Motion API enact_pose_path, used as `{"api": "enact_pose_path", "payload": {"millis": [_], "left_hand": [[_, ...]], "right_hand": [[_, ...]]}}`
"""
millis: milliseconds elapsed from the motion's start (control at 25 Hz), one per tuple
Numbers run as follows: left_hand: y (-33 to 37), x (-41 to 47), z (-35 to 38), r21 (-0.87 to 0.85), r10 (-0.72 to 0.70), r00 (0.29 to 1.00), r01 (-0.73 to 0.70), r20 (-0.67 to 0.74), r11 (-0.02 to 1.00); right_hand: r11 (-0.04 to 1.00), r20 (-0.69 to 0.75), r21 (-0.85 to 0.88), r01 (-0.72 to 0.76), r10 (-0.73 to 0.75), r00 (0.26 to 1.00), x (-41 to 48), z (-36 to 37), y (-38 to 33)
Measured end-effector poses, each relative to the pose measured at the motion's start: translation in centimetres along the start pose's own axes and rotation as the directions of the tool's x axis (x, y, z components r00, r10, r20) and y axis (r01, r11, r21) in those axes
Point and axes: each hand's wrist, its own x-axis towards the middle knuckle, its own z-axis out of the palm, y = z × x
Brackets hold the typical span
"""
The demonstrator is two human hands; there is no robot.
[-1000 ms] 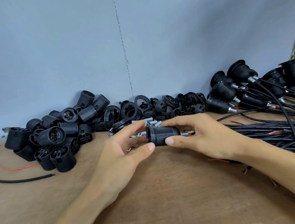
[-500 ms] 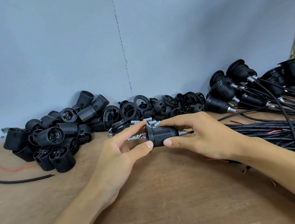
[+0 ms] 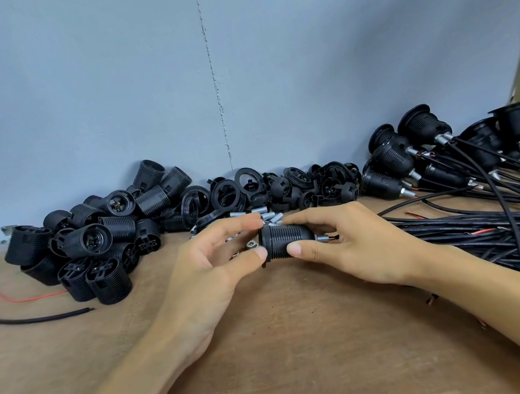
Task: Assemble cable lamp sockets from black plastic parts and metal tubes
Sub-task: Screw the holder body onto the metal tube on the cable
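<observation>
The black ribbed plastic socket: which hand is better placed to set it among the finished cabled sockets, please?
Probably the right hand: it grips the black ribbed plastic socket at its cable end, nearer the finished cabled sockets. The left hand only pinches its rim.

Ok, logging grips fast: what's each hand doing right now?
Left hand: pinches the flange end of the black socket.
Right hand: grips the socket's body near its metal tube.

One camera sits on the person's head. It looks forward and down at the desk (image 3: 280,360), very near the left hand (image 3: 210,275) and the right hand (image 3: 360,241) in the middle. The blue wall (image 3: 93,87) is far, straight ahead.
</observation>
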Motion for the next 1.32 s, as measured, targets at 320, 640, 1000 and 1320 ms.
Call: {"api": "enact_pose_path", "payload": {"millis": [320, 640, 1000, 1320], "left_hand": [[0.2, -0.1, 0.0, 0.057, 0.003, 0.997, 0.001, -0.075, 0.998], [-0.6, 0.0, 1.1, 0.3, 0.028, 0.981, 0.032, -0.193, 0.953], [-0.6, 0.3, 0.8, 0.123, -0.018, 0.982, 0.041, -0.187, 0.992], [0.1, 0.7, 0.6, 0.047, 0.04, 0.984, -0.032, -0.175, 0.998]], "right_hand": [[0.999, -0.081, 0.021, -0.043, 0.044, 0.996, 0.1, 0.3, 0.3], [1.0, -0.03, 0.027, -0.003, 0.004, 1.0, 0.0, 0.1, 0.1], [1.0, -0.17, 0.01, 0.005, -0.003, 0.986, 0.2, 0.0, 0.3], [0.999, -0.133, -0.042, -0.012, 0.007, 0.991, 0.2, 0.2, 0.6]]}}
